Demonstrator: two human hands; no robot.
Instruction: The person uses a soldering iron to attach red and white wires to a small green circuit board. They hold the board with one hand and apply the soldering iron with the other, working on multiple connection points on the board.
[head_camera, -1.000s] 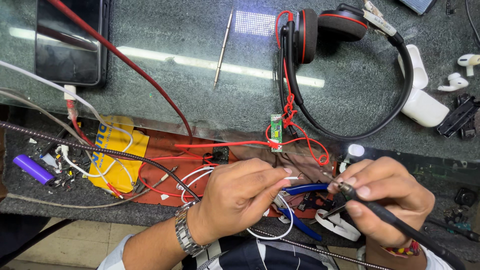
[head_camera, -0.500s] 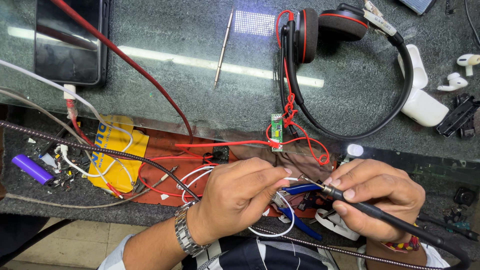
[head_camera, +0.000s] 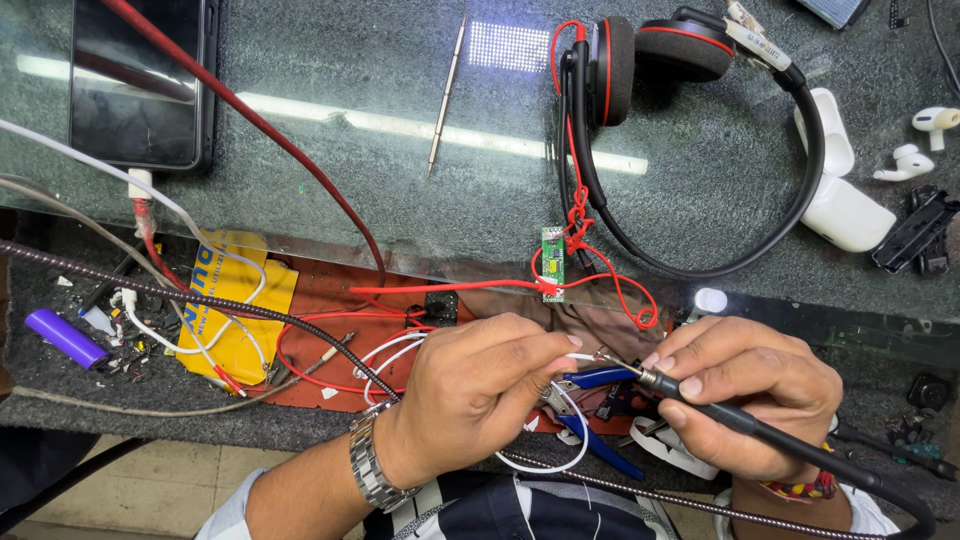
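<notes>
My right hand (head_camera: 752, 388) grips a black soldering iron (head_camera: 780, 440) like a pen, its tip pointing left toward my left hand. My left hand (head_camera: 478, 390), with a metal watch on the wrist, pinches a thin wire (head_camera: 585, 357) between thumb and forefinger right at the iron's tip. Blue-handled pliers (head_camera: 598, 378) lie under the two hands. A small green circuit board (head_camera: 552, 264) sits just above, tied by red wires to black and red headphones (head_camera: 690, 130) on the dark glass counter.
A phone (head_camera: 140, 80) lies at the top left with cables plugged in. A thin screwdriver (head_camera: 446, 90) rests at the top centre. A white earbud case (head_camera: 840, 190) and earbuds are at the right. A purple lighter (head_camera: 62, 337) and a yellow packet (head_camera: 235, 310) lie at the left.
My right hand has shifted the iron's tip slightly left, closer to the wire pinched in my left hand. My left hand has barely moved.
</notes>
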